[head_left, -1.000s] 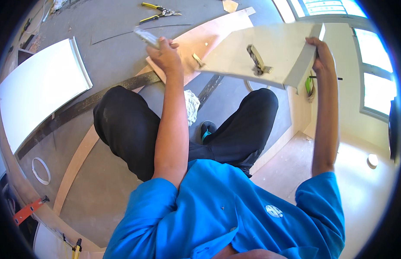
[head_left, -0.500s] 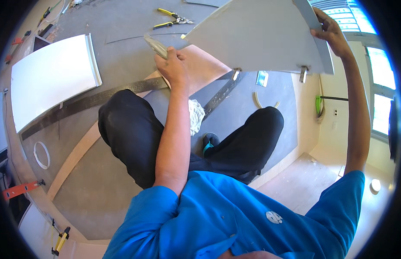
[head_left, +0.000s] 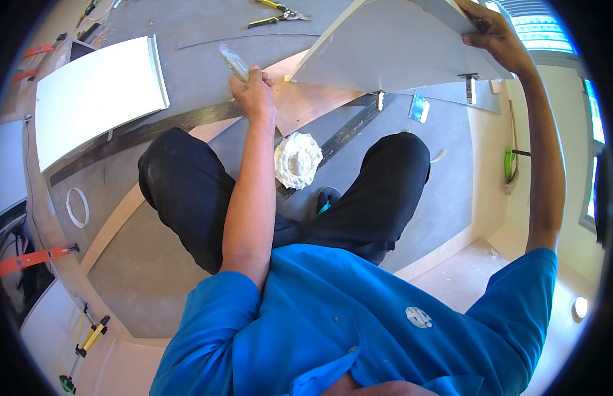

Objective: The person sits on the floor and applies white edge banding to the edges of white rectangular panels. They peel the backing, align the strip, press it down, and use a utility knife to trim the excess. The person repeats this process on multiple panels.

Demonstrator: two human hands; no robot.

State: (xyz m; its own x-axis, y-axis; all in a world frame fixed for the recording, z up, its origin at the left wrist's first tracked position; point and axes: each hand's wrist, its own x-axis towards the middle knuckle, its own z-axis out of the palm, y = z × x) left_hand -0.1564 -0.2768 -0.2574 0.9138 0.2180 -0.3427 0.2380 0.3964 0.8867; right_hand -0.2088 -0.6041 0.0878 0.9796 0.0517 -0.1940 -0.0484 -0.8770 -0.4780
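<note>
My left hand is closed around a slim grey-green hand tool with a paler flat end. Its exact kind is unclear. With my right hand I grip the upper right edge of a grey cabinet panel, which is held up and tilted. Metal hinges stick out from the panel's lower edge. The panel's lower left corner is just right of my left hand. Below it lies a thin brown board. A white crumpled, round lump sits between my knees; I cannot tell its material.
Yellow-handled snips lie beyond the panel. A white panel rests at left on a dark strip. A coil of white edging, a curved wooden strip and an orange tool are farther left. A blue-white packet lies at right.
The view has shifted, and the panel sits slightly higher in it, still in my right hand. My left hand keeps its tool. More of the white lump now shows.
</note>
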